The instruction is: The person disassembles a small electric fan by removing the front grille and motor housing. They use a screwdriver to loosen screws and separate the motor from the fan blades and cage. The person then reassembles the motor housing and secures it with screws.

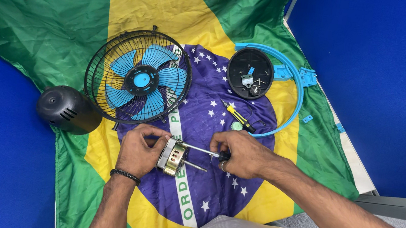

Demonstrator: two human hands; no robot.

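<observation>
My left hand (140, 148) grips a small brass-and-silver fan motor (173, 157) from its left side, holding it just above the cloth. A thin shaft sticks out of the motor to the right. My right hand (240, 153) is closed on the dark handle of a screwdriver (202, 151), and its metal shank points left into the top of the motor. A black wristband sits on my left wrist.
A black wire fan cage with blue blades (139, 77) lies above my hands, a black motor housing (67, 108) to its left. A black round cover (250, 73) holding small screws, a blue ring (295, 89) and a yellow screwdriver (237, 116) lie on the green, yellow and blue flag (139, 3).
</observation>
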